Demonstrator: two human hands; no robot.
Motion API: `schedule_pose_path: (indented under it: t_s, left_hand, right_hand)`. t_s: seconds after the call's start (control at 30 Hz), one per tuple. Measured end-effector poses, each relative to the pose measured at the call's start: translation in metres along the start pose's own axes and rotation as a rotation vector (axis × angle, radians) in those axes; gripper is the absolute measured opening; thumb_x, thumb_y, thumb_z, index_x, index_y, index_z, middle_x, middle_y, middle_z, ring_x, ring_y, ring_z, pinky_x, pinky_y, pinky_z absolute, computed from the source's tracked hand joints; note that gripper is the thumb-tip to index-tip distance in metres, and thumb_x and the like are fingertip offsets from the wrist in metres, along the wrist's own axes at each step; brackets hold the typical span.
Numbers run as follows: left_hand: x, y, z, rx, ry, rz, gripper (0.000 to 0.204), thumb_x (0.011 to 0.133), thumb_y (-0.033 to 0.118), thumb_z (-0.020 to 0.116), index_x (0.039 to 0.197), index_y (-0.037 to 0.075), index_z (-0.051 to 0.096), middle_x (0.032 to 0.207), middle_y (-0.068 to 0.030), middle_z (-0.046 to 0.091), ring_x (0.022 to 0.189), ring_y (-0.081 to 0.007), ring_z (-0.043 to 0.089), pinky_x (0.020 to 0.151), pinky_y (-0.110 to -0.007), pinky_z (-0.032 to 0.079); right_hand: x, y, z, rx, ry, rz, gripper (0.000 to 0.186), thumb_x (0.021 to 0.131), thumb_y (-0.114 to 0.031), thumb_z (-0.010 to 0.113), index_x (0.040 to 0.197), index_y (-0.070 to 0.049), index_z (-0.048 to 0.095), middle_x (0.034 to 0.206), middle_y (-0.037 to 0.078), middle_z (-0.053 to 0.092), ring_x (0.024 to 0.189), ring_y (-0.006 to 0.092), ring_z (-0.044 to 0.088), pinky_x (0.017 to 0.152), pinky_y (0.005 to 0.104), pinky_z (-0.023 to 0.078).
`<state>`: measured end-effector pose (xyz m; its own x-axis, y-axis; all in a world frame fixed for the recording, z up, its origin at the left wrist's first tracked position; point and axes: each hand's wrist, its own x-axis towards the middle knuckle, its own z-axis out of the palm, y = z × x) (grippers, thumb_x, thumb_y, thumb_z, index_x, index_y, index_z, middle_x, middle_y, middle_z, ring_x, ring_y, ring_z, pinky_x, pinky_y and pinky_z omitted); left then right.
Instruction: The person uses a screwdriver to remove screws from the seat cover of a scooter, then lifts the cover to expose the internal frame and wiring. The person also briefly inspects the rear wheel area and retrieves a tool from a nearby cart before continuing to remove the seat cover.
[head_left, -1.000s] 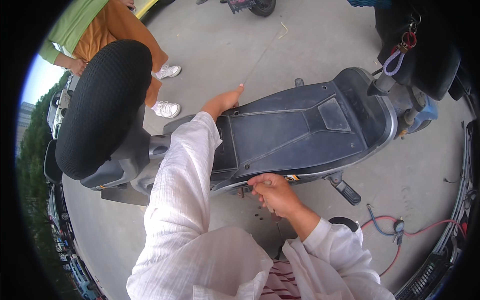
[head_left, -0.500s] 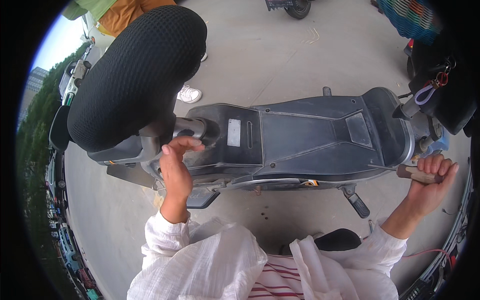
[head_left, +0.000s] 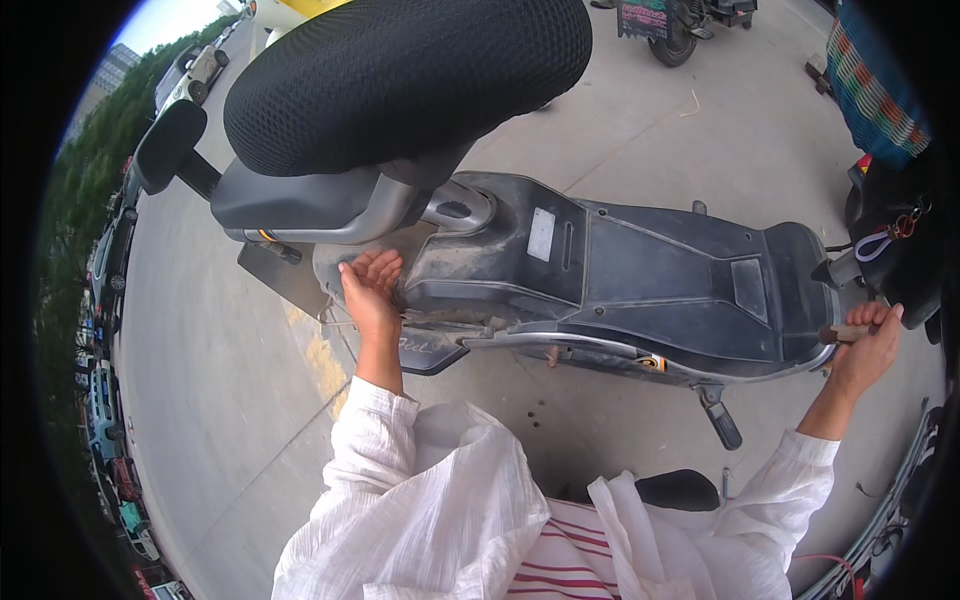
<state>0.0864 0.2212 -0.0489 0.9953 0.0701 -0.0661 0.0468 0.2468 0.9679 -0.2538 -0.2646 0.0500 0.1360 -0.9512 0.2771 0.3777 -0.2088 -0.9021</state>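
Observation:
An electric scooter (head_left: pixel 660 265) stands crosswise before me, its dark footboard dusty. My right hand (head_left: pixel 866 345) is closed round the wooden handle of a screwdriver (head_left: pixel 843 334), beside the front end of the footboard. No shaft can be made out on the tool now. My left hand (head_left: pixel 371 290) is empty, fingers apart and slightly curled, at the scooter's grey rear body below the saddle. Black mesh covers the raised saddle (head_left: pixel 420 85). Behind the saddle are a grey rear seat (head_left: pixel 290 200) and a black backrest (head_left: pixel 172 145).
A footrest (head_left: pixel 720 418) juts out on my side. Keys with a purple strap (head_left: pixel 885 238) hang at the front column, below a colourful woven cover (head_left: pixel 880 90). Another two-wheeler (head_left: pixel 675 30) stands beyond. Cables (head_left: pixel 885 510) lie at the lower right; parked cars (head_left: pixel 115 250) line the left.
The view has shifted, so the scooter appears further right. My left hand has moved rearward along the scooter, and the screwdriver has drawn closer to its front edge. The orange-trousered person is out of view.

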Motion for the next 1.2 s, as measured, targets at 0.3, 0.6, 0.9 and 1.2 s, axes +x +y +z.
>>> schedule_pose_path:
  t_s: [0.3, 0.6, 0.9, 1.2]
  left_hand:
    - [-0.008, -0.019, 0.006, 0.476, -0.261, 0.11, 0.064, 0.104, 0.047, 0.023, 0.119, -0.005, 0.057, 0.112, -0.0163, 0.063, 0.106, -0.0246, 0.058, 0.098, -0.036, 0.04]
    - [-0.006, -0.044, 0.027, 0.822, -0.224, 0.57, 0.053, 0.104, 0.035, 0.031, 0.117, -0.01, 0.055, 0.115, -0.022, 0.06, 0.107, -0.0306, 0.054, 0.099, -0.037, 0.037]
    - [-0.001, -0.047, 0.019, 0.825, -0.213, 0.611, 0.053, 0.103, 0.034, 0.031, 0.118, -0.01, 0.055, 0.117, -0.0226, 0.06, 0.109, -0.032, 0.055, 0.1, -0.037, 0.037]
    - [-0.002, -0.048, 0.02, 0.886, -0.191, 0.652, 0.056, 0.103, 0.038, 0.028, 0.117, -0.008, 0.057, 0.117, -0.0229, 0.061, 0.109, -0.0344, 0.055, 0.098, -0.039, 0.038]
  right_hand:
    - [0.01, -0.012, -0.005, -0.026, 0.051, -0.07, 0.038, 0.1, -0.029, 0.047, 0.071, -0.006, 0.041, 0.064, 0.006, 0.045, 0.057, 0.016, 0.043, 0.054, 0.0304, 0.04]
    - [0.011, -0.003, -0.009, 0.015, -0.017, -0.009, 0.042, 0.1, -0.032, 0.048, 0.067, -0.006, 0.043, 0.058, 0.005, 0.046, 0.05, 0.0137, 0.045, 0.047, 0.0275, 0.041]
    - [0.0, 0.012, -0.001, -0.039, -0.072, 0.051, 0.044, 0.1, -0.032, 0.049, 0.066, -0.004, 0.047, 0.057, 0.004, 0.046, 0.049, 0.0124, 0.046, 0.046, 0.0263, 0.04]
    - [0.002, 0.007, -0.004, -0.087, -0.107, 0.063, 0.04, 0.101, -0.033, 0.046, 0.07, -0.007, 0.042, 0.061, 0.005, 0.045, 0.052, 0.0137, 0.044, 0.05, 0.0282, 0.041]
